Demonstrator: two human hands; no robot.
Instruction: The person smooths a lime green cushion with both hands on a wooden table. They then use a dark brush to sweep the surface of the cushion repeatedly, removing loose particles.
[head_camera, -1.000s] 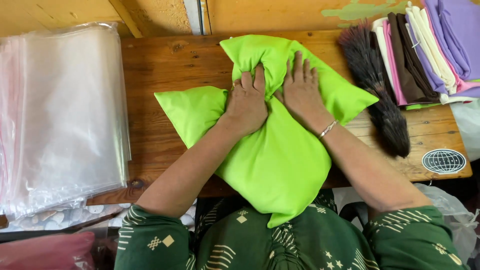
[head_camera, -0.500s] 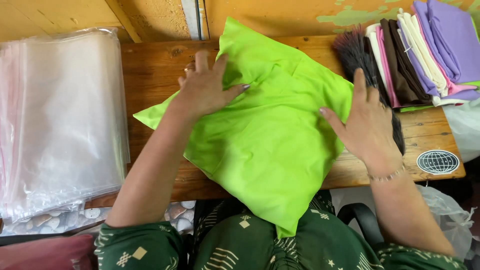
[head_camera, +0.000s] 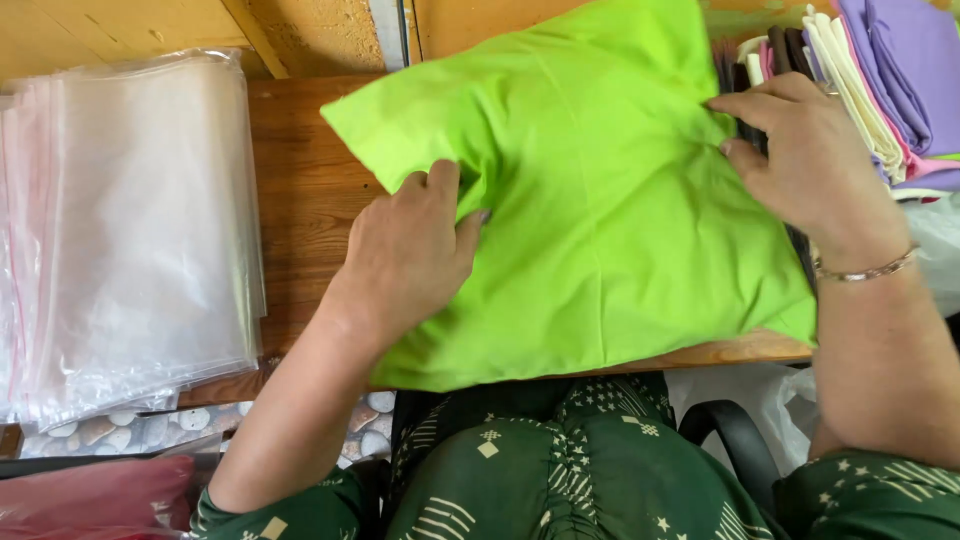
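A bright green cloth (head_camera: 610, 200) lies spread almost flat across the wooden table (head_camera: 300, 190). My left hand (head_camera: 410, 250) rests on its left part, fingers pinching a fold of the fabric. My right hand (head_camera: 810, 160), with a thin bracelet at the wrist, pinches the cloth's right edge beside a pile of folded fabrics. The cloth's near edge hangs slightly over the table's front edge, above my lap.
A thick stack of clear plastic bags (head_camera: 120, 230) fills the table's left side. Folded fabrics in purple, cream, pink and dark shades (head_camera: 880, 80) are stacked at the right. A red plastic-wrapped bundle (head_camera: 90, 500) lies low at the left. White plastic (head_camera: 740, 390) sits below the table.
The cloth was bunched under both palms, then was spread open and now lies flatter and wider. My hands moved apart to its left part and right edge.
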